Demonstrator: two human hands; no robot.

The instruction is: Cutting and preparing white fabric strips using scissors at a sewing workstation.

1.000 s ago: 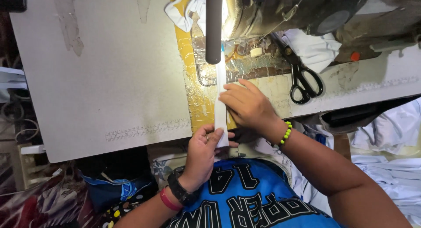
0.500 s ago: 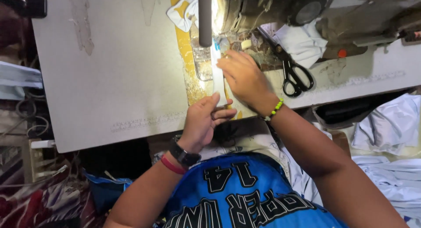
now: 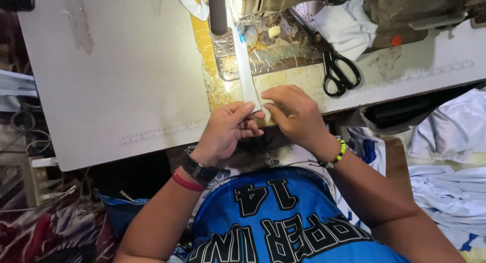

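Note:
A narrow white fabric strip (image 3: 245, 70) runs from under the sewing machine's (image 3: 304, 2) presser foot toward me along the metal plate. My left hand (image 3: 226, 131) pinches the strip's near end at the table's front edge. My right hand (image 3: 293, 113) rests beside it, fingertips touching the same end of the strip. Both hands meet near the table edge, in front of my blue shirt.
Black-handled scissors (image 3: 336, 68) lie on the table right of the needle. White cloth (image 3: 344, 25) is bunched beside the machine. More white fabric (image 3: 450, 156) is piled at the right, below the table. The grey tabletop (image 3: 111, 81) extends left; cables and clutter lie beyond its left edge.
My right hand has drawn back from near the needle to the table's front edge. My left hand stays at the strip's near end, and the strip now lies stretched out between machine and hands.

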